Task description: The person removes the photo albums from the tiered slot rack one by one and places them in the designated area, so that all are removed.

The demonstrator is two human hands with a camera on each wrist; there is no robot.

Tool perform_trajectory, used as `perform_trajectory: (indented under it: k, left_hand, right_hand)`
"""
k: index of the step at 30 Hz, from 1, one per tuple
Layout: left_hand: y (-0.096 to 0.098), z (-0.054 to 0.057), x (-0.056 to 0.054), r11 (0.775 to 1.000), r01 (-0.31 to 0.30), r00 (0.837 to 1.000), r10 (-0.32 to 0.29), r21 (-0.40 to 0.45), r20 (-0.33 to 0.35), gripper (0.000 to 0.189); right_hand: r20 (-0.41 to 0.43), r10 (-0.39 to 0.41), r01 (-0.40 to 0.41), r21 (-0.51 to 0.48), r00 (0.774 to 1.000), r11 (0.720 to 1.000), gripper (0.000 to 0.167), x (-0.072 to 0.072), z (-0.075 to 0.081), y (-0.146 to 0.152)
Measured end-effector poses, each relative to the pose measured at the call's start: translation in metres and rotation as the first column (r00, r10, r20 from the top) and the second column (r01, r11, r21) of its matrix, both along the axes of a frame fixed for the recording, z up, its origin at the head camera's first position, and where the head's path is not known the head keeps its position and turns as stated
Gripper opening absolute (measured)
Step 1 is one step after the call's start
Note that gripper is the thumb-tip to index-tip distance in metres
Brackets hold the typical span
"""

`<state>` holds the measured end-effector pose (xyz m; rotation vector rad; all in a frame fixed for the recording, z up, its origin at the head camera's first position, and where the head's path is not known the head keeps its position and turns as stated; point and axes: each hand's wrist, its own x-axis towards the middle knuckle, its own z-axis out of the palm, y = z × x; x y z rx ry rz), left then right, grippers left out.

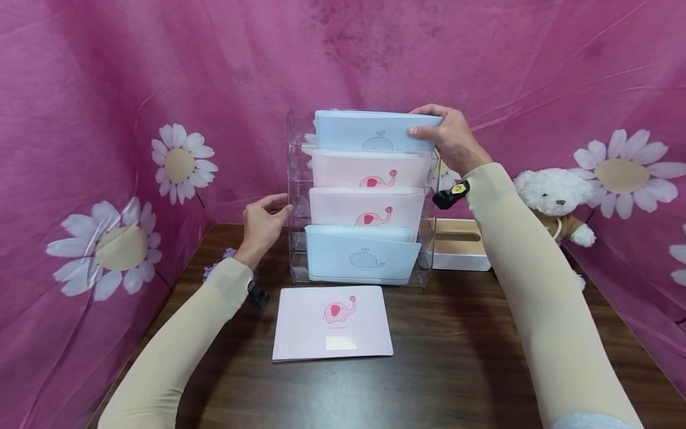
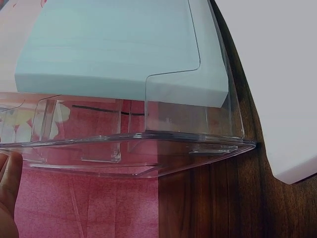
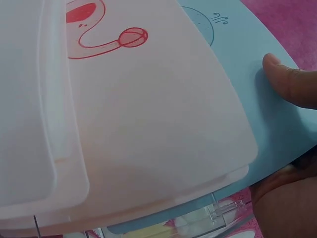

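A clear plastic rack (image 1: pixel 298 238) stands upright on the table with folders in stacked tiers. My right hand (image 1: pixel 452 136) holds the top light-blue whale folder (image 1: pixel 348 131) by its right end, thumb (image 3: pixel 287 82) in front and fingers behind. Under it sit two pink elephant folders, an upper one (image 1: pixel 337 167) and a lower one (image 1: pixel 332 205). Another light-blue whale folder (image 1: pixel 327 256) fills the lowest tier. My left hand (image 1: pixel 265 223) touches the rack's left side; only part of its fingers shows in the left wrist view. A pink elephant folder (image 1: pixel 300 322) lies flat before the rack.
Behind the rack on the right is a white box with a slotted wooden lid (image 1: pixel 461 235). A white teddy bear (image 1: pixel 554 190) sits at the right. Small purple flowers (image 1: pixel 229 252) lie by my left wrist. Pink daisy-print cloth (image 1: pixel 257 71) hangs around the wooden table (image 1: pixel 429 357).
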<state>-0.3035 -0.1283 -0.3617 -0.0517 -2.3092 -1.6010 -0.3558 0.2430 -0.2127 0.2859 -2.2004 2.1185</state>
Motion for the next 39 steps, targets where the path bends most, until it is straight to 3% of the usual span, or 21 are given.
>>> perform_trajectory:
  k: [9, 16, 22, 32, 39]
  left_hand:
    - [-0.003, 0.0, -0.002, 1.0, -0.003, 1.0, 0.003, -0.008, -0.009, 0.031]
    - [-0.004, -0.002, -0.003, 1.0, -0.006, 0.999, 0.005, -0.005, -0.05, 0.032]
    - [-0.003, -0.001, -0.003, 1.0, -0.001, 0.999, 0.0, -0.028, -0.036, 0.032]
    - [-0.002, 0.002, -0.002, 0.999, 0.01, 0.999, -0.011, -0.032, -0.044, 0.03]
    - [0.001, 0.002, -0.001, 0.999, 0.007, 0.998, -0.009, -0.034, -0.058, 0.031]
  right_hand:
    - [-0.02, -0.06, 0.061, 0.052, 0.998, 0.997, 0.033, -0.005, 0.0, -0.007]
    - [0.023, -0.146, 0.143, 0.082, 0.989, 0.986, 0.033, -0.008, 0.001, -0.015]
    - [0.071, -0.194, 0.189, 0.067, 0.978, 0.98, 0.039, -0.007, 0.006, -0.017]
    - [0.028, -0.157, 0.156, 0.043, 0.987, 0.987, 0.031, -0.006, 0.006, -0.016]
    - [0.052, -0.2, 0.199, 0.035, 0.978, 0.979, 0.034, -0.005, 0.009, -0.016]
